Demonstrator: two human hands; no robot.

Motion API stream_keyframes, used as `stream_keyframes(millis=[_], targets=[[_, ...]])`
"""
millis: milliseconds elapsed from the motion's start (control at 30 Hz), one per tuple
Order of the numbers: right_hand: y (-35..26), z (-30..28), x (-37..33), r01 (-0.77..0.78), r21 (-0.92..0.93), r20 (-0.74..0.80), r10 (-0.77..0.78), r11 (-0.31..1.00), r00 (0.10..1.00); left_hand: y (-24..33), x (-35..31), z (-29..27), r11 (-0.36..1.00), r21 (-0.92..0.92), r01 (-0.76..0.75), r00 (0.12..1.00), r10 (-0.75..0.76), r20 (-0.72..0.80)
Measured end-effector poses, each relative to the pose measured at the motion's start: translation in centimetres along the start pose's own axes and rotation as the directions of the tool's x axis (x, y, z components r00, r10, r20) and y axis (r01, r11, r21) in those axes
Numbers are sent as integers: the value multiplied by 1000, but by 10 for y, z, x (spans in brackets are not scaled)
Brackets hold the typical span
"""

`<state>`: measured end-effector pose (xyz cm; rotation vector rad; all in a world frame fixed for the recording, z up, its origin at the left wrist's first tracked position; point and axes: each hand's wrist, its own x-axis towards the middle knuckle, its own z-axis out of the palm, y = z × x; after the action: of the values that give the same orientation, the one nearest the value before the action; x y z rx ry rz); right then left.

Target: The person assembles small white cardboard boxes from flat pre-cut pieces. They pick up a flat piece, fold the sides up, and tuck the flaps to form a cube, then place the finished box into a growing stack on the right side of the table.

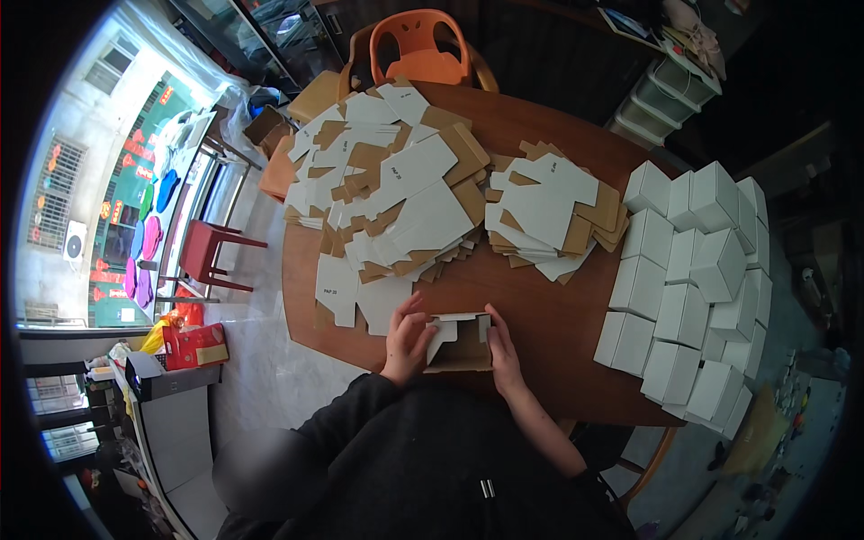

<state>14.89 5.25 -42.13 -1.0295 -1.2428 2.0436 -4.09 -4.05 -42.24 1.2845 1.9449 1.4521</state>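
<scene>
A small half-folded cardboard box (461,344), white outside and brown inside, sits at the near edge of the round brown table (549,315). My left hand (407,337) grips its left side, fingers on a white flap. On the box's right wall, my right hand (501,346) presses. Just beyond the hands lies a big heap of flat white-and-brown box blanks (387,202), and a smaller pile of blanks (549,207) lies to its right.
Several finished white boxes (693,279) are stacked along the table's right edge. An orange plastic chair (418,49) stands at the far side. A red stool (211,256) and a red carton (193,346) stand on the floor at left.
</scene>
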Motion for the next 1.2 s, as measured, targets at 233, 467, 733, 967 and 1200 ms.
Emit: stream_keyframes(millis=[233,467,733,967,1200], targets=[[20,-5,2,108,-150,-25,-113,983,993,-2,8,6,1000,-11,-16,999,15,-51],[16,-2,5,211,-412,-19,-240,887,971,2,11,4,997,68,-28,996,34,-80],[14,0,9,307,-489,40,-331,816,943,10,17,1,991,116,-71,997,73,-12],[10,0,9,333,-523,47,-364,784,930,9,20,0,998,46,-45,998,43,36],[1,-13,-14,293,-225,-148,-330,929,932,2,6,-13,919,-344,192,978,-210,-16]])
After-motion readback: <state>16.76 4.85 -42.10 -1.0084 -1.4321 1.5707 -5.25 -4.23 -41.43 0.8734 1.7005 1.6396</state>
